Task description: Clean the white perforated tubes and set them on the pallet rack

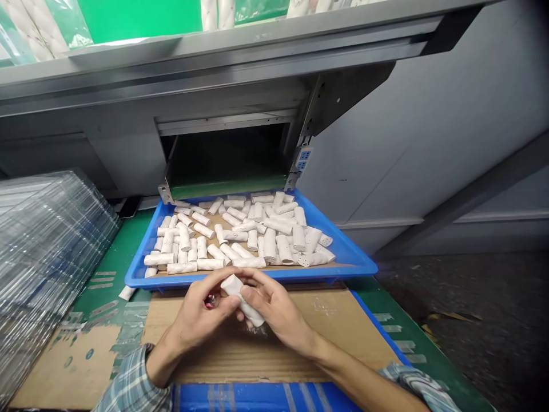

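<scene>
White roll (249,312) is sitting slantwise between both hands, in front of the blue tray (358,266) and above the cardboard sheet (326,337). It is showing a matte, pale surface and a short, roughly cylindrical shape; material is not clear. The tray is having smooth, raised rims and is holding a jumbled layer of similar white rolls (269,245), some lying flat, some leaning, several bearing small dark specks on their sides or ends. Brown cardboard is showing between them. A stack of clear, glossy plastic (51,252) is standing at left on the green desk (107,272), where frayed tape strips are sticking. Pale handwriting is showing on the cardboard sheet, too faint to read; no brand is reading clearly. A socket strip (303,158) with blue faces is hanging beside the metal-framed opening.

The left hand (208,306) is pinching the roll, its thumb pressing on the near side, fingers curling behind. The right hand (278,312) is pinching it too, thumb lying across the upper part. Both wrists are angling inward, forearms coming up from the lower corners, plaid sleeves (136,380) bunching below the wrist at left and farther down the forearm at right.
</scene>
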Available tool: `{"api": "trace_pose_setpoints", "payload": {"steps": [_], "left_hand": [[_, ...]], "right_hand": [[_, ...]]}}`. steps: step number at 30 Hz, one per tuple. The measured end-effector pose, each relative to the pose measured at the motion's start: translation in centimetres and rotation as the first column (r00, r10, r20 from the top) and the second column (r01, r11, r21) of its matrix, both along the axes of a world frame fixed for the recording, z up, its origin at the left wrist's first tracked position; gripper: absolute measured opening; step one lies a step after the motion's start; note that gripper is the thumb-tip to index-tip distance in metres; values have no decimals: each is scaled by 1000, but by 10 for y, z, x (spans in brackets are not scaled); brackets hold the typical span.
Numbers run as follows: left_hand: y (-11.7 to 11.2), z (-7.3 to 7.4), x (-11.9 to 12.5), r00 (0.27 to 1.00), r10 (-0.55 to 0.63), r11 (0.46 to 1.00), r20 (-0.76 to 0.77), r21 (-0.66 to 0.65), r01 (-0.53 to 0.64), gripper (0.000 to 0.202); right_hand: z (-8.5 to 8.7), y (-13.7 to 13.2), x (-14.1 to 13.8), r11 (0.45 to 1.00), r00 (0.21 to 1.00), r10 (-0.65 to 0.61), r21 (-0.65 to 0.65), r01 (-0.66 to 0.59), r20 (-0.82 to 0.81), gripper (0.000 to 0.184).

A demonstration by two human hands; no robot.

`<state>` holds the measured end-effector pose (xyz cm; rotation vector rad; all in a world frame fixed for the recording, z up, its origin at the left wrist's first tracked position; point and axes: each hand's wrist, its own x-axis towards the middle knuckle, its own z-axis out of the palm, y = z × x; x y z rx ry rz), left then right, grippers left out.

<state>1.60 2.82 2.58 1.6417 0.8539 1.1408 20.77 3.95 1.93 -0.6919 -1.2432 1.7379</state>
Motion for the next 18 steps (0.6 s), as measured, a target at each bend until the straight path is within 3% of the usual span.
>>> {"api": "trace_pose_setpoints", "payload": {"steps": [6,18], "left_hand": [[1,3,4,964,89,995,249,9,-94,25],[-2,-5,3,957,89,996,277,-33,-84,29]], "right_hand": [[12,0,6,971,985,-169,166,170,-18,35],[5,-3,9,957,977,-212,196,215,-37,31]]}}
